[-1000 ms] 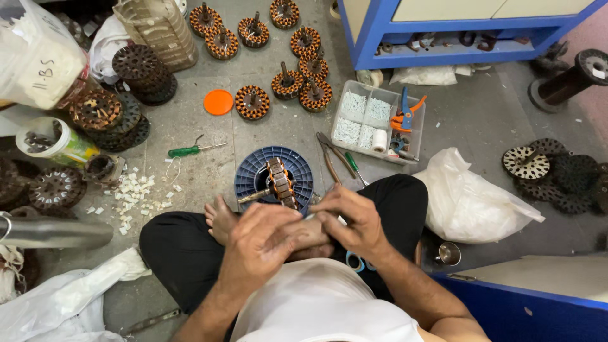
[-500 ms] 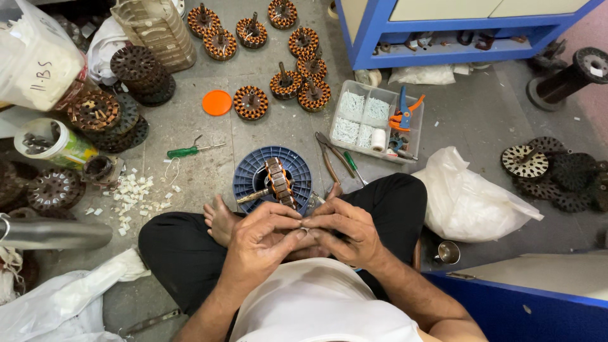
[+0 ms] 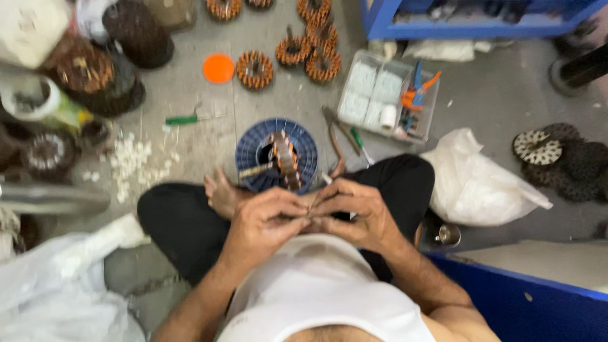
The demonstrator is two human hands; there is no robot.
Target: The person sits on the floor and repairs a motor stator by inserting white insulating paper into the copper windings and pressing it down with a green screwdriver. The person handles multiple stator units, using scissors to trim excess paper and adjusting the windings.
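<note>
The view has dropped closer and blurred since half a second ago, so the blue shelf frame (image 3: 392, 25) now only edges the top; the hands have hardly moved.

On the grey floor (image 3: 500, 95) the person sits cross-legged. The left hand (image 3: 263, 225) and right hand (image 3: 354, 212) are pressed together in front of the chest, fingertips meeting and pinching something thin between them; what it is, I cannot tell through the blur. Just beyond the knuckles stands the blue ribbed stator core (image 3: 277, 154) with a copper-wound coil piece (image 3: 286, 158) upright in it, close to a bare foot (image 3: 221, 193).

A crumpled white plastic bag (image 3: 472, 183) lies at the person's right knee, another white bag (image 3: 57, 291) by the left. A clear compartment tray (image 3: 389, 101) holds white packets and orange-handled cutters (image 3: 418, 95). A green-labelled tub (image 3: 44, 107) sits far left, an orange round lid (image 3: 218, 68) above a green-handled screwdriver (image 3: 183, 118).
</note>
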